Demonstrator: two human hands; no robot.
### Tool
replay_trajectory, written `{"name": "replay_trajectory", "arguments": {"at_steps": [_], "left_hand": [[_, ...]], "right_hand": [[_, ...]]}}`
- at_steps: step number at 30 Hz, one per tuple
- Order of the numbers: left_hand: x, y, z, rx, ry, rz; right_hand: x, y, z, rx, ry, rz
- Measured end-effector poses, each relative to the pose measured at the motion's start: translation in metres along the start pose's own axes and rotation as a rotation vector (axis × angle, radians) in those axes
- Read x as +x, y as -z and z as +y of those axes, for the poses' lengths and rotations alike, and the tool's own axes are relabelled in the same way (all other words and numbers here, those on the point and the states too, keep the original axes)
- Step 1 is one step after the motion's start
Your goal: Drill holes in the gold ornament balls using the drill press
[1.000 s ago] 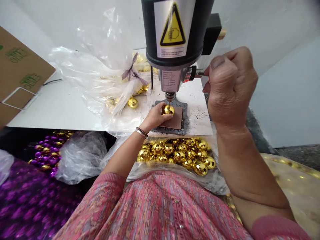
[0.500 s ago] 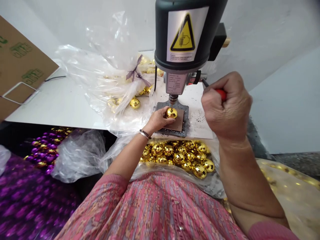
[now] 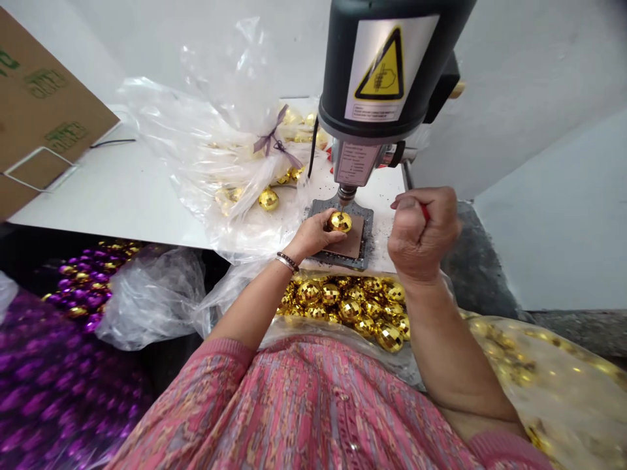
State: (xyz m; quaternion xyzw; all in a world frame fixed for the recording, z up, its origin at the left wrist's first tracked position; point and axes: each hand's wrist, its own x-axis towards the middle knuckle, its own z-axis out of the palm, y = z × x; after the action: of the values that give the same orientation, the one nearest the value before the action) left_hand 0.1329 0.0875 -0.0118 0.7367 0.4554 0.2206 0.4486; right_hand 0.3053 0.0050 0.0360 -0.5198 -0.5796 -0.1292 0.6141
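Note:
My left hand (image 3: 317,234) grips a shiny gold faceted ball (image 3: 341,222) between thumb and fingers. The ball sits on a brown square pad (image 3: 350,241) over the grey base (image 3: 368,219) of a bench drill press (image 3: 337,91). Straight above it is the drill chuck (image 3: 347,194), whose thin bit reaches the top of the ball. To the right, my right hand (image 3: 424,232) is closed around the red-knobbed feed handle (image 3: 426,213) of the press; most of the knob is hidden by the fingers.
An open plastic bag of gold balls (image 3: 350,308) lies at my lap. Another clear bag (image 3: 206,163) with gold balls is on the white table (image 3: 122,202). A cardboard box (image 3: 44,111) stands left, purple balls (image 3: 83,281) below it. More bagged gold balls (image 3: 519,365) lie right.
My right hand has come down and slightly left with the feed handle. My left hand still holds the ball under the drill. The whole view has shifted a little.

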Motion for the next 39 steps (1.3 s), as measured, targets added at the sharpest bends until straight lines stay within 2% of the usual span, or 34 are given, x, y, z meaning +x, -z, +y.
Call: {"name": "replay_trajectory", "arguments": {"at_steps": [3, 6, 10, 12, 14, 16, 19, 21, 23, 25, 26, 29, 31, 32, 35, 39], "left_hand": [[0.001, -0.001, -0.002, -0.001, 0.004, 0.022], [0.002, -0.003, -0.004, -0.002, 0.012, 0.045], [0.001, -0.006, -0.005, -0.055, 0.035, 0.053], [-0.003, -0.005, -0.004, -0.081, 0.027, 0.064], [-0.01, -0.002, -0.002, -0.092, 0.008, 0.074], [-0.021, 0.002, -0.001, -0.076, -0.007, 0.04], [-0.039, 0.004, 0.004, -0.03, -0.054, -0.115], [-0.047, 0.004, 0.008, -0.019, -0.097, -0.204], [-0.048, 0.005, 0.011, -0.018, -0.107, -0.212], [-0.042, 0.013, 0.009, -0.024, -0.07, -0.103], [-0.037, 0.02, 0.006, -0.026, -0.039, -0.003], [-0.017, 0.051, -0.011, 0.052, 0.092, 0.395], [-0.004, 0.073, -0.027, 0.209, 0.218, 0.578], [0.002, 0.083, -0.035, 0.264, 0.267, 0.627], [0.013, 0.101, -0.053, 0.329, 0.325, 0.633], [0.02, 0.1, -0.063, 0.284, 0.32, 0.552]], "right_hand": [[-0.012, -0.01, 0.006, 0.058, 0.038, 0.039], [-0.008, -0.01, -0.001, 0.092, -0.009, 0.072], [0.037, 0.0, -0.02, 0.119, -0.145, 0.05], [0.068, 0.003, -0.027, 0.244, -0.288, -0.003], [0.093, 0.004, -0.032, 0.306, -0.352, -0.038], [0.107, 0.002, -0.034, 0.338, -0.442, -0.053], [0.111, -0.002, -0.037, 0.39, -0.546, -0.02], [0.108, -0.004, -0.037, 0.406, -0.557, 0.03], [0.106, -0.004, -0.037, 0.417, -0.55, 0.047], [0.104, -0.003, -0.036, 0.44, -0.533, 0.026], [0.104, -0.002, -0.036, 0.45, -0.52, 0.015], [0.102, 0.001, -0.035, 0.438, -0.505, 0.006], [0.1, 0.003, -0.035, 0.416, -0.48, -0.004], [0.099, 0.003, -0.034, 0.404, -0.47, -0.017], [0.096, 0.004, -0.031, 0.383, -0.451, -0.046], [0.093, 0.006, -0.029, 0.401, -0.362, -0.031]]}}
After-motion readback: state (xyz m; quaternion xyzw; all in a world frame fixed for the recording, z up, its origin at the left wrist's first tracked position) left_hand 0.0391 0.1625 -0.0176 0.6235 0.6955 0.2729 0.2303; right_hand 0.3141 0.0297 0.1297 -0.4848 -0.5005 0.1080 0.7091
